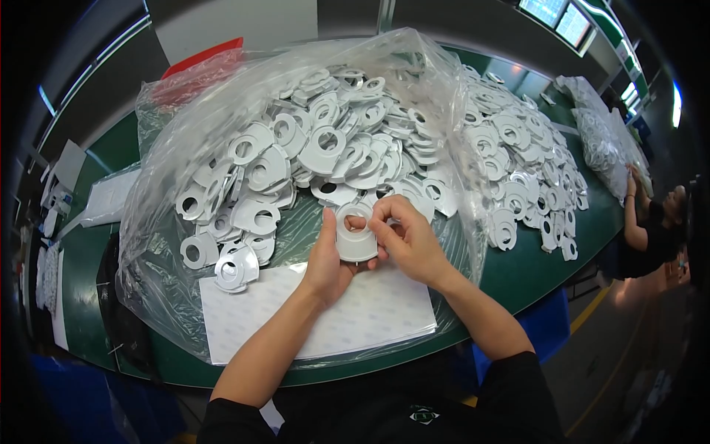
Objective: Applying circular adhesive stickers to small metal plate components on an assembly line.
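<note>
A white plastic part (356,248), rounded with a big round hole near its top, is upright in front of me. My left hand (325,259) grips it from the left side and from below, with some fingers behind it. My right hand (409,240) has thumb and forefinger pinched at the part's upper right edge. Whether a smaller piece is between those fingertips I cannot make out. Below the hands lies a stack of white sheets (318,318). Just beyond them rises a large heap of the same white parts (322,152) on clear plastic film (166,288).
A second heap of white parts (518,152) lies to the right on the green table (518,285). Filled clear bags (600,140) stand at the far right, beside another person (643,229). A red item (203,59) is at the back left, a black bag (122,311) at the left edge.
</note>
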### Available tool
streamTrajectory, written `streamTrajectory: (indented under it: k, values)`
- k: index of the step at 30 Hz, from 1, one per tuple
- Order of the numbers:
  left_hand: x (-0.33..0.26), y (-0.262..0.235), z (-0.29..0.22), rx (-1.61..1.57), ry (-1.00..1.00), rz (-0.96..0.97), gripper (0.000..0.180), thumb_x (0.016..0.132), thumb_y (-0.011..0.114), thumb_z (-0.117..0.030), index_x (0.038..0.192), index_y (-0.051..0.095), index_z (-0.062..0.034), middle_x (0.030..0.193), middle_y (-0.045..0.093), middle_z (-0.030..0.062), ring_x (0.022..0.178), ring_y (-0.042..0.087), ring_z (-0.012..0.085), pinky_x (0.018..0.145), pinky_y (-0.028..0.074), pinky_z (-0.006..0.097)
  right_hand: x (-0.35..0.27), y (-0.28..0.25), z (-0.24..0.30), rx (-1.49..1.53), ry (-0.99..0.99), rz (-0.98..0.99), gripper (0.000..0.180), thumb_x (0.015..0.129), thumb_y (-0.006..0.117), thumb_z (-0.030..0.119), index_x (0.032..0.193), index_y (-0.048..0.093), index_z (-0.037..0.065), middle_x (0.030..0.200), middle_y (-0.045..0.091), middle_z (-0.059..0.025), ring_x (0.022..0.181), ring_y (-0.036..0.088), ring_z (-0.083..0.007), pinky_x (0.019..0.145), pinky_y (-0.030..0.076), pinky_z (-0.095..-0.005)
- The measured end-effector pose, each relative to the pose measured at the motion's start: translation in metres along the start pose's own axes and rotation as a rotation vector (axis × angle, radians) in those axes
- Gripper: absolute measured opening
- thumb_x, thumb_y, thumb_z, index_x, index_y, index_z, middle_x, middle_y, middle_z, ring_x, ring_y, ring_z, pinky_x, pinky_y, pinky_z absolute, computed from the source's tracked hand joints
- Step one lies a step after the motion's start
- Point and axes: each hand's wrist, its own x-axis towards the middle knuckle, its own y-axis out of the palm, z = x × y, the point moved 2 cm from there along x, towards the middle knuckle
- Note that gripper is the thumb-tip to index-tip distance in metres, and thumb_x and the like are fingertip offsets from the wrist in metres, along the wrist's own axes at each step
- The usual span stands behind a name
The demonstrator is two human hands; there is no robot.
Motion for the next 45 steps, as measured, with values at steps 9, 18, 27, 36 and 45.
streamTrajectory:
  k: [9,18,27,36,45]
  values:
    - [-0.001,0.004,-0.001,0.028,0.01,0.018,0.068,0.095,0.01,-0.061,0.104,0.053,-0.0097,0.093,0.061,0.0084,0.077,0.059,0.017,0.062,0.045,0.028,0.002,-0.005,0.013,-0.773,-0.543,-0.176,0.01,0.081,0.064,0.006,0.082,0.056,0.001,0.083,0.056,-0.0082,0.068,0.055,-0.0179,0.057,0.044,-0.0277]
    - [-0.002,0.004,0.0,0.057,0.015,0.016,0.076,0.089,0.01,-0.07,0.107,0.052,-0.0095,0.088,0.06,0.0097,0.071,0.058,0.0195,0.057,0.044,0.028,-0.004,-0.004,0.018,-0.236,-0.138,-0.233,0.02,0.082,0.065,0.008,0.098,0.064,-0.003,0.079,0.062,-0.0095,0.056,0.06,-0.0147,0.049,0.047,-0.0251]
    - [-0.002,0.008,0.007,0.254,0.024,0.066,0.08,0.086,0.005,-0.073,0.104,0.05,-0.0097,0.084,0.059,0.0095,0.072,0.058,0.0185,0.059,0.044,0.027,-0.003,-0.012,0.009,-0.008,0.104,-0.243,0.012,0.082,0.064,0.007,0.089,0.066,-0.004,0.075,0.064,-0.0042,0.059,0.057,-0.0058,0.053,0.045,-0.0198]
    - [-0.007,0.006,0.01,0.348,-0.025,0.109,0.087,0.083,0.005,-0.076,0.109,0.052,-0.0076,0.085,0.06,0.005,0.073,0.06,0.0121,0.059,0.044,0.022,-0.004,-0.002,0.013,-0.064,0.097,-0.28,0.025,0.082,0.069,0.014,0.07,0.054,-0.002,0.066,0.066,-0.0109,0.042,0.059,-0.0123,0.037,0.043,-0.0238]
    - [-0.005,0.01,0.007,0.409,-0.005,0.111,0.092,0.081,0.003,-0.078,0.11,0.053,-0.0066,0.082,0.059,0.0054,0.069,0.059,0.0119,0.053,0.043,0.022,-0.008,-0.006,0.025,-0.717,-0.016,-0.271,0.04,0.069,0.077,0.035,0.068,0.055,0.002,0.053,0.055,-0.006,0.048,0.059,-0.0162,0.047,0.045,-0.029]
